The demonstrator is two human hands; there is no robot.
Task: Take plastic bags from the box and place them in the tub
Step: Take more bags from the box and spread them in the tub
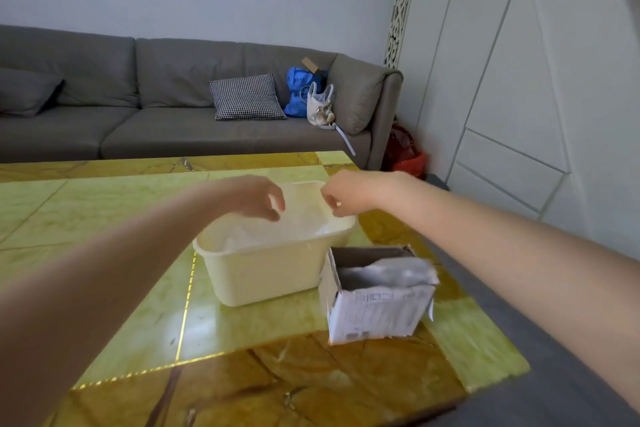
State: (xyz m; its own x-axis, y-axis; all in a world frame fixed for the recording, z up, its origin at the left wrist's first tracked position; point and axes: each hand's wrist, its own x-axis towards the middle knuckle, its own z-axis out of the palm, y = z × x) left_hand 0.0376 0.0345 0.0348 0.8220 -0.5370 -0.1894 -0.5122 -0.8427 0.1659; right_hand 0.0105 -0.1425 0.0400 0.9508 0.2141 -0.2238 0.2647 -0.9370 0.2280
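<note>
A cream plastic tub (270, 274) stands on the green and amber marble table (114, 218). Over its opening both hands pinch a clear plastic bag (301, 215) stretched flat between them. My left hand (256, 198) grips the bag's left edge above the tub's middle. My right hand (346, 196) grips the right edge above the tub's far right corner. More crumpled clear plastic lies inside the tub. A torn white cardboard box (374, 308) sits just right of the tub, its top open, with grey-white bags (388, 272) bulging from it.
A grey sofa (156, 107) runs behind the table, carrying a checked cushion (246, 97), a blue bag (299, 90) and a white handbag (320, 106). A red bag (405, 151) lies on the floor by the white cabinet wall (519, 97). Dark floor borders the table's right edge.
</note>
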